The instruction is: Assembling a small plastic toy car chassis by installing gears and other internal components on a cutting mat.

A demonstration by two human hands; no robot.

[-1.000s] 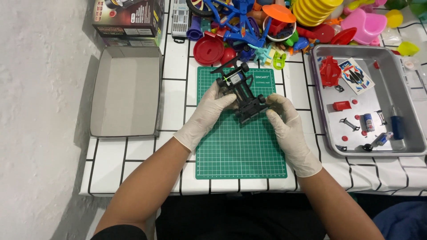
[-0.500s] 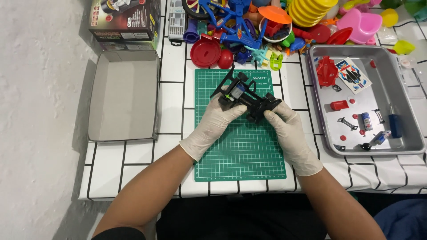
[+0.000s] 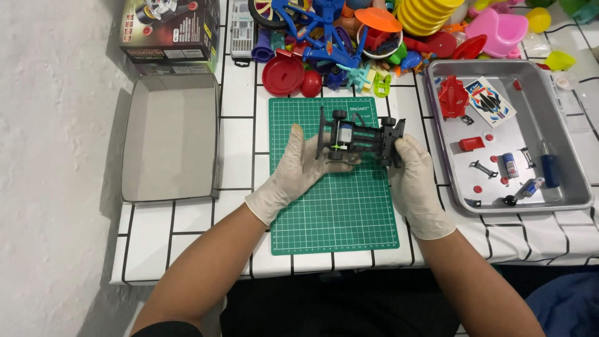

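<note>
- Head view: the left hand (image 3: 298,168), in a pale thin glove, grips the left end of a small black plastic toy-car chassis (image 3: 357,137) with tiny black wheels and a silver motor; the fingers curl under the frame and the thumb lies along its near edge; so this hand is closed on the chassis.
- The right hand (image 3: 412,178), gloved alike, clasps the chassis's right end, fingers wrapped over the wheels there; both hands hold it level between them, just above the far half of a green gridded cutting mat (image 3: 334,212).
- The mat lies flat under both hands on the white tiled table (image 3: 237,134) with black grout lines; the forearms reach in from the near edge.
- Left of the left hand, well apart, sits a shallow grey cardboard box lid (image 3: 170,140), open side up; beyond it stands a dark printed toy box (image 3: 171,28).
- Right of the right hand, just beside the mat, rests a rectangular silver metal tray (image 3: 564,134); in it lie a red plastic car part (image 3: 452,97), a sticker sheet (image 3: 490,101), a small red block (image 3: 472,143), a blue-handled screwdriver (image 3: 549,167), small batteries (image 3: 510,165) and scattered tiny red pieces.
- Beyond both hands, past the mat's far edge, lies a heap of bright plastic toys (image 3: 374,37); a round red lid (image 3: 282,75) and a red ball (image 3: 311,83) lie nearest to the mat.
</note>
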